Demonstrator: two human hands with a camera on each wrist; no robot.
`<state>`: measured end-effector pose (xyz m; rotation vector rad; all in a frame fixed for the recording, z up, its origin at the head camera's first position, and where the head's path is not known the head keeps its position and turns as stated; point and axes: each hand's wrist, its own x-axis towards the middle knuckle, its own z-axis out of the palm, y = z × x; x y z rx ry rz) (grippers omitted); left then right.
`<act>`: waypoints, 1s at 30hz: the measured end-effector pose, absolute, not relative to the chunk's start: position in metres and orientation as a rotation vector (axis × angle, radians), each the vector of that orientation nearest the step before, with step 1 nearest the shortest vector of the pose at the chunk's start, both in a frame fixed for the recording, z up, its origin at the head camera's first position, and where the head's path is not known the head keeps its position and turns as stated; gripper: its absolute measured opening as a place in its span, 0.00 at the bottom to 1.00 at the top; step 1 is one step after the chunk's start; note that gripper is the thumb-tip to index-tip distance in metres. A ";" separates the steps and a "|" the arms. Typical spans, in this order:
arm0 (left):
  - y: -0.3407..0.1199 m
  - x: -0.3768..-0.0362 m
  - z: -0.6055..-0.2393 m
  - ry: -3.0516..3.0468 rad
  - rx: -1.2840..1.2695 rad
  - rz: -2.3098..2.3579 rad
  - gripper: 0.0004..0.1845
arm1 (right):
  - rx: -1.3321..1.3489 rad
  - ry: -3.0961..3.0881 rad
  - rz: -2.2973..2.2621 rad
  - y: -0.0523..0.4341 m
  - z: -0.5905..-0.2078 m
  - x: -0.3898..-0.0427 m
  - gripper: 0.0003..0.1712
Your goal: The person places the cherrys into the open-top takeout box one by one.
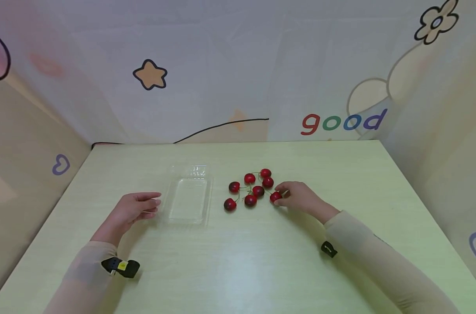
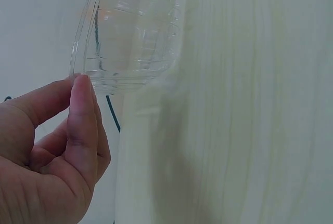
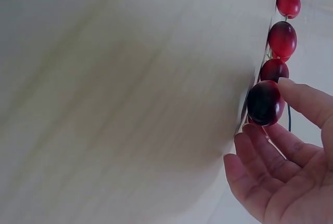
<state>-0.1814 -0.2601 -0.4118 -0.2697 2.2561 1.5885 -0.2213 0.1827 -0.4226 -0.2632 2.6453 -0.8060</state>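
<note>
My right hand (image 1: 300, 198) has its thumb and forefinger around a dark red cherry (image 1: 275, 197) at the right end of a loose group. Close up in the right wrist view, the thumb lies against that cherry (image 3: 265, 103), and the other fingers spread below it. Several more cherries (image 1: 251, 200) with thin green stems lie on the table. Left of them a clear plastic container (image 1: 188, 220) stands with its inside facing up. Beside its left edge is my left hand (image 1: 137, 207), fingers loosely extended, the fingertips (image 2: 80, 86) right at the rim in the left wrist view.
The pale wood-grain table (image 1: 238, 270) ends at a printed cloth backdrop (image 1: 222, 65), with more cloth along both sides. A dark strap (image 1: 120, 267) is on the left wrist, and a small black piece (image 1: 329, 249) shows at the right sleeve.
</note>
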 end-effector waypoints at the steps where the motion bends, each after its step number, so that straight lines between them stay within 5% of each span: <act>1: -0.260 -0.182 -0.412 2.257 -0.271 1.588 0.29 | -0.266 2.645 -0.803 0.183 -0.423 -0.222 0.27; 30: -0.262 -0.181 -0.416 2.244 -0.274 1.627 0.29 | -0.322 2.664 -0.769 0.184 -0.419 -0.221 0.25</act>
